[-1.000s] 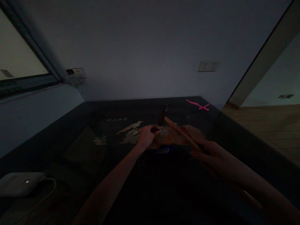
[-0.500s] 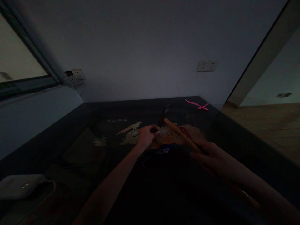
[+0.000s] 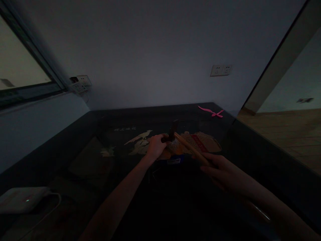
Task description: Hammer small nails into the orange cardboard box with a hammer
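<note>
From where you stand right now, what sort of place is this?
Probably a dimly lit room indoors, perhaps in a home: there is a double wall socket, a pale plank-like floor and a large dark table against the wall.

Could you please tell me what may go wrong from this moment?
The hammer has its dark head very close to the left hand, so a misplaced blow could hurt the fingers. The scene is dim, which might make aiming harder. If the right hand let the hammer slip, it could knock against the dark table.
</note>
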A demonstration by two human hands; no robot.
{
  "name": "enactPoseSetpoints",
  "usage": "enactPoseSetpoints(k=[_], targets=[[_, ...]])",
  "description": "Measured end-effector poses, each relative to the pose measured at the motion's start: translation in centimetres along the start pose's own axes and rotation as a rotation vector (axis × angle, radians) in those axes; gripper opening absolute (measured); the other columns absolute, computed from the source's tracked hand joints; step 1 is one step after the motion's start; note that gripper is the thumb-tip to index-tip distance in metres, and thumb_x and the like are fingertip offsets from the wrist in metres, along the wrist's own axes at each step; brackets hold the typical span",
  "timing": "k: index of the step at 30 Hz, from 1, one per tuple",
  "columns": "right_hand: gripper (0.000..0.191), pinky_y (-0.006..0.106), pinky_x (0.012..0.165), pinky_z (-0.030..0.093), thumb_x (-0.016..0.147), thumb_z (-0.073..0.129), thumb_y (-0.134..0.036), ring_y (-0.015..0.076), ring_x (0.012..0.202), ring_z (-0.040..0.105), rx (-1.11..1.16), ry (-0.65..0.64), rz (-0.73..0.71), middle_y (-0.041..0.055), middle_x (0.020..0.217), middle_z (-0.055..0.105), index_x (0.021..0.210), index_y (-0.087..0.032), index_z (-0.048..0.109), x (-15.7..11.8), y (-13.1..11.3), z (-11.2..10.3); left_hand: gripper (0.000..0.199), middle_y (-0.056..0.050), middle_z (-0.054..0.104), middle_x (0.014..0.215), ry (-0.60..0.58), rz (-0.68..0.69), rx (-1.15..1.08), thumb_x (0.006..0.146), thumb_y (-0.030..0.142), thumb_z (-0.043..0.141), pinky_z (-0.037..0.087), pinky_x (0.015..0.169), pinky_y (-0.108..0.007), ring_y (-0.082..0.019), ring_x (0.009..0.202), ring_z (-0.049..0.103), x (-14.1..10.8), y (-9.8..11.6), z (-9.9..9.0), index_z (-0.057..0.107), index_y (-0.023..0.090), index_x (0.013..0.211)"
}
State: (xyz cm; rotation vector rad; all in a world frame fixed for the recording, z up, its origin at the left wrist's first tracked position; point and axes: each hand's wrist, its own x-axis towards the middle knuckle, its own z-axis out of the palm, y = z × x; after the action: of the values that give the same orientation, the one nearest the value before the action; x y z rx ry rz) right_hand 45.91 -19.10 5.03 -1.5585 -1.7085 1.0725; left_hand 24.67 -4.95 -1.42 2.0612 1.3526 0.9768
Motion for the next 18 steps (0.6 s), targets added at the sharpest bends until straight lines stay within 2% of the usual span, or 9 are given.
enactPoseSetpoints(k=[3,7,9,11,15,18], targets=[[0.033,0.027,0.055,0.050,0.075,0.058,-0.032,0.0209,0.070,0.062,0.039,0.017,0.033,0.0018,0.068,0.064,0.105,-0.019,0.064,-0.3,0.1,0.0,0.012,-0.004,0.070,0.084,-0.016,0.017,-0.014,0.072,0.017,0.063,0.049,0.076,-0.031,-0.018,0.079,0.064,0.0,0.2,-0.1,0.068,0.017,0.084],[0.039,0.028,0.065,0.051,0.073,0.062,-0.035,0.0224,0.083,0.062,0.060,0.137,0.037,0.0045,0.088,0.067,0.109,-0.020,0.063,-1.1,0.4,-0.6,0.022,-0.005,0.069,0.087,-0.056,0.063,-0.045,0.069,0.013,0.064,0.050,0.075,-0.030,-0.017,0.080,0.064,0.0,0.4,-0.6,0.064,0.016,0.091],[0.038,0.028,0.064,0.051,0.073,0.062,-0.036,0.0212,0.079,0.063,0.086,0.122,0.049,0.0038,0.086,0.067,0.107,-0.020,0.063,-1.5,0.7,-0.7,0.031,-0.005,0.067,0.092,-0.049,0.108,-0.059,0.068,0.012,0.065,0.050,0.076,-0.030,-0.017,0.084,0.063,-0.2,0.4,-1.1,0.061,0.017,0.099],[0.037,0.026,0.055,0.050,0.075,0.060,-0.038,0.0192,0.069,0.062,0.135,0.076,0.072,0.0020,0.074,0.065,0.108,-0.020,0.062,-1.6,1.1,-0.6,0.035,-0.006,0.065,0.096,-0.023,0.142,-0.072,0.068,0.014,0.065,0.050,0.078,-0.031,-0.017,0.087,0.062,-0.4,0.2,-1.7,0.058,0.017,0.103],[0.042,0.021,0.041,0.041,0.077,0.057,-0.038,0.0135,0.052,0.055,0.190,0.025,0.129,-0.0009,0.065,0.059,0.114,-0.020,0.058,-1.7,1.4,-0.1,0.029,-0.004,0.066,0.090,0.007,0.122,-0.063,0.069,0.015,0.065,0.051,0.077,-0.030,-0.016,0.084,0.063,-0.9,-0.4,-2.4,0.058,0.017,0.097],[0.043,0.021,0.041,0.039,0.076,0.057,-0.037,0.0119,0.050,0.051,0.186,0.039,0.118,-0.0007,0.067,0.058,0.115,-0.019,0.059,-1.6,1.5,0.2,0.017,-0.002,0.067,0.083,0.017,0.084,-0.047,0.071,0.015,0.063,0.051,0.074,-0.029,-0.015,0.078,0.063,-1.1,-0.7,-2.3,0.060,0.017,0.088]])
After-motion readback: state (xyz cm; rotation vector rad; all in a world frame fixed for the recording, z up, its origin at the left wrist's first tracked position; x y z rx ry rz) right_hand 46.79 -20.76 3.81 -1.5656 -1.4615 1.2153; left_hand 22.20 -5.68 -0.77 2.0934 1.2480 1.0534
